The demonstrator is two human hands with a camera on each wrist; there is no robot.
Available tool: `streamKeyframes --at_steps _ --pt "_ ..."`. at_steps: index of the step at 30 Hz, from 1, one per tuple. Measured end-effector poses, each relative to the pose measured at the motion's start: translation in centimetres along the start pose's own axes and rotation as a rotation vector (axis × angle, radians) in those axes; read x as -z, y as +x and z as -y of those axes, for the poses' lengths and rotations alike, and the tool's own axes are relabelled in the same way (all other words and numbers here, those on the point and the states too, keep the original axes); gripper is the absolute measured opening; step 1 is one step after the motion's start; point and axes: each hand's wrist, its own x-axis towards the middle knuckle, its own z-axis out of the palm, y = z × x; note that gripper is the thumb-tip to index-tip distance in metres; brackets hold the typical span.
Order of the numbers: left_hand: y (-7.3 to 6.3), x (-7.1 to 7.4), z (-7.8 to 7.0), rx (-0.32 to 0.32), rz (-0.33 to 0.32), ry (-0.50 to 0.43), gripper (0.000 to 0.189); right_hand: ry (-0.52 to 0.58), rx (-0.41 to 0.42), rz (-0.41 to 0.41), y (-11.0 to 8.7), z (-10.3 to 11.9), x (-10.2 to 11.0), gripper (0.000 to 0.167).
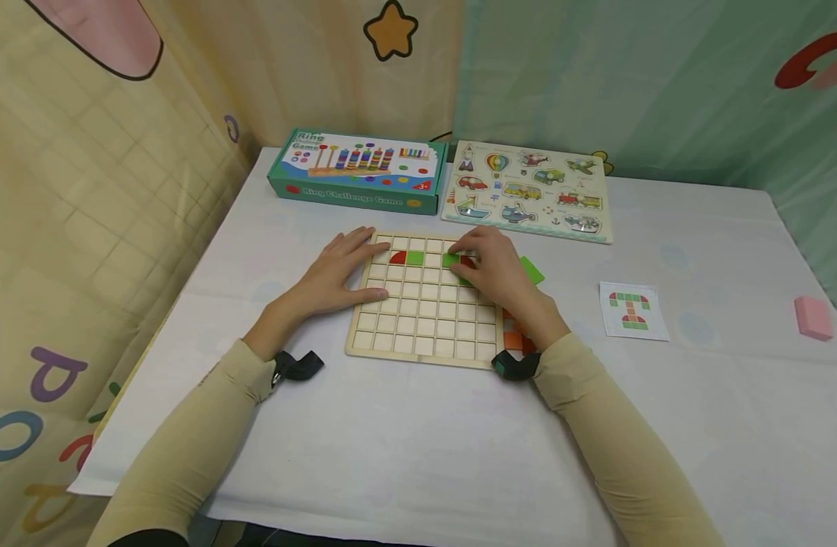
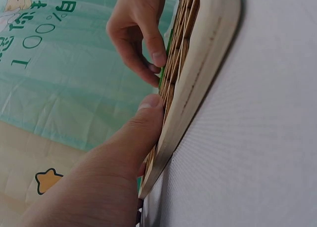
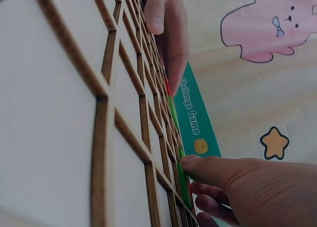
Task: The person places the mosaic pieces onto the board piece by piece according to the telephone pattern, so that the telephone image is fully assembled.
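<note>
A wooden grid board (image 1: 418,358) lies on the table. My left hand (image 1: 333,275) rests along its left side, with thumb and fingers spread over the edge; the left wrist view shows the thumb (image 2: 146,118) against the grid. Over the upper right of the board, my right hand (image 1: 497,266) pinches a green tile (image 1: 450,260) between thumb and fingertips, down at the grid. A red quarter-round tile (image 1: 398,258) and a green square tile (image 1: 415,258) sit in the upper row. Another red tile (image 1: 468,261) is partly hidden beneath the right fingers.
Right of the board lie orange tiles (image 1: 512,339) and a green tile (image 1: 531,270), partly covered by the right arm. A pattern card (image 1: 633,310) and a pink block (image 1: 813,317) are farther right. Behind stand a green game box (image 1: 357,197) and a vehicle puzzle board (image 1: 528,190).
</note>
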Motion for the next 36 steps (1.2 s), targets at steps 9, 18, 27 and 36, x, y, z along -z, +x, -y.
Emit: streamKeyframes --at_steps 9,18,27,36 --pt "-0.1 0.1 -0.2 -0.003 -0.001 -0.005 0.085 0.015 0.006 0.033 0.0 0.0 0.8 0.028" --pt "0.1 0.0 -0.1 0.008 0.005 0.004 0.085 0.1 -0.17 0.073 -0.7 -2.5 5.4 0.028" --pt "0.0 0.0 -0.1 0.015 0.009 0.002 0.084 0.014 -0.299 0.184 -2.0 -4.8 9.2 0.033" --pt "0.0 0.0 -0.2 0.014 0.009 -0.003 0.084 0.013 -0.308 0.259 -1.9 -4.6 8.5 0.028"
